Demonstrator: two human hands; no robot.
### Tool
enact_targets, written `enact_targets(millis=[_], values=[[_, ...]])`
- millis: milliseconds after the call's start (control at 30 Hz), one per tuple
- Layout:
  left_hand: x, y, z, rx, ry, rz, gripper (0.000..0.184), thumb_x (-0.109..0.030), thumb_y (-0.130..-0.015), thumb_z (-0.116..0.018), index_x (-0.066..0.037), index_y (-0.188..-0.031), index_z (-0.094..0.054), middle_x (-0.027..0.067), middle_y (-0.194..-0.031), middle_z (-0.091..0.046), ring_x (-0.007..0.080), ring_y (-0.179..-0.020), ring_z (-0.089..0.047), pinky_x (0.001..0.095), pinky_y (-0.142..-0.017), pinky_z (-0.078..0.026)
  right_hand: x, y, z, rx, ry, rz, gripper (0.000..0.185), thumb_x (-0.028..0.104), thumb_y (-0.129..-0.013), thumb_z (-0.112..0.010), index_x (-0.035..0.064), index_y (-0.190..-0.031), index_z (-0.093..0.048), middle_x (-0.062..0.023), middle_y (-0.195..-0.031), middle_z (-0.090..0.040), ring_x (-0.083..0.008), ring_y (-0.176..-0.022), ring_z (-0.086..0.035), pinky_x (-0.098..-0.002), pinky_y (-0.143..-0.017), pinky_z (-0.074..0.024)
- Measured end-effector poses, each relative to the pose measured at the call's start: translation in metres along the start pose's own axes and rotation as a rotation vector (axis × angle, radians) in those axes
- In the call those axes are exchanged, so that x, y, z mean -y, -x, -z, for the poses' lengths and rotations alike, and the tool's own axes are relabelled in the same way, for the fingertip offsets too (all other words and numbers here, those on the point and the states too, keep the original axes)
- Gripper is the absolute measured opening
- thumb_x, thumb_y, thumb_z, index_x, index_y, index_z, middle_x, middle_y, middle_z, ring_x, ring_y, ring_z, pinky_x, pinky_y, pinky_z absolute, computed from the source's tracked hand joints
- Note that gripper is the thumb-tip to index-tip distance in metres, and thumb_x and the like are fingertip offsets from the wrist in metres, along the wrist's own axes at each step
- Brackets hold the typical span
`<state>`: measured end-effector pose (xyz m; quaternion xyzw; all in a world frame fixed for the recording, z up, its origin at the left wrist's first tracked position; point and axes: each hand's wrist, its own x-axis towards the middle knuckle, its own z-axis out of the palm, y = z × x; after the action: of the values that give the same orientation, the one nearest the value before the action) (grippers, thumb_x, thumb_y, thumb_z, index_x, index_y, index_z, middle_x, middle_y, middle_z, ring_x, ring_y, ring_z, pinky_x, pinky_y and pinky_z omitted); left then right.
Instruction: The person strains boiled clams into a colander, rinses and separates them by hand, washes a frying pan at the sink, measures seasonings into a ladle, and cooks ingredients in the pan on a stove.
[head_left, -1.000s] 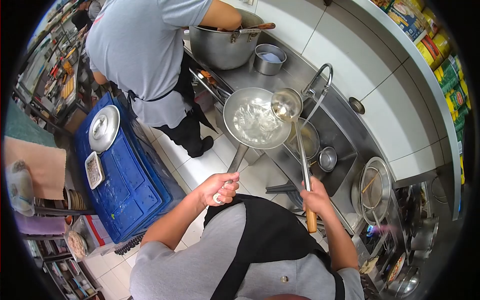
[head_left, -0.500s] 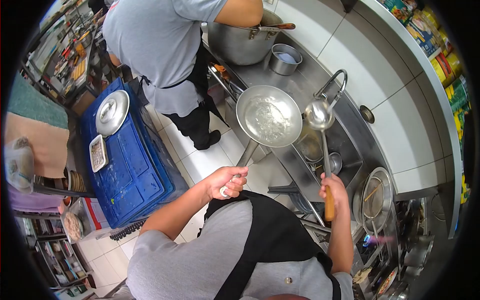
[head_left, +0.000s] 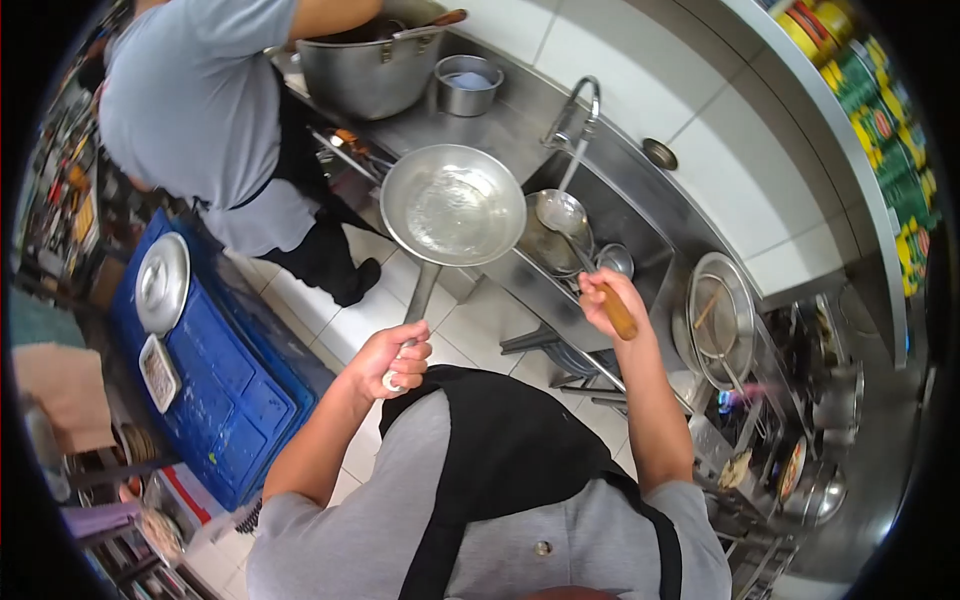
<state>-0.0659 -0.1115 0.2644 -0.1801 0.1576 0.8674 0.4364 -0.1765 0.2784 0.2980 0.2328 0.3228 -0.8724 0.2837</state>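
Observation:
My left hand (head_left: 393,360) is closed round the handle of a metal frying pan (head_left: 450,205), held level with a shiny wet-looking inside. A small white bit, perhaps cloth, shows in that fist. My right hand (head_left: 612,300) grips a metal ladle (head_left: 562,211) by its wooden handle. The ladle's bowl is down in the sink (head_left: 650,235), below the curved tap (head_left: 590,95). A pale streak, seemingly running water, joins tap and bowl. Under the ladle lies a round pan (head_left: 545,248), partly hidden, with a small metal bowl (head_left: 615,260) beside it.
A co-worker (head_left: 195,120) stands at the left by a large pot (head_left: 370,75). A metal container (head_left: 468,88) sits on the counter. To the right are stacked strainers (head_left: 715,300) and a stove area. Blue lids (head_left: 230,380) lie at left, and a shelf edge (head_left: 850,150) overhangs at right.
The ladle has gone lower into the sink, its bowl now under the tap, and its handle has tilted. The pan stays in my left hand. The whole view has shifted.

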Motion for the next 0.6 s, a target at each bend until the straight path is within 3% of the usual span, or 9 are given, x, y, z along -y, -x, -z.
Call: enact_targets(millis=[600], values=[[-0.002,0.000,0.001,0.019,0.020,0.006,0.027,-0.030,-0.101,-0.054,-0.011,-0.082,-0.048,-0.0042,-0.059,-0.036,0.0040,-0.040,-0.030,0.0209,-0.032,-0.024,0.008,0.008,-0.033,-0.125,-0.018,0.004,0.009,-0.006,-0.082,-0.053,0.0002,-0.082,-0.047,-0.0100,-0.078,-0.055,-0.0145,-0.049,-0.049,-0.0246,-0.045,-0.0422]])
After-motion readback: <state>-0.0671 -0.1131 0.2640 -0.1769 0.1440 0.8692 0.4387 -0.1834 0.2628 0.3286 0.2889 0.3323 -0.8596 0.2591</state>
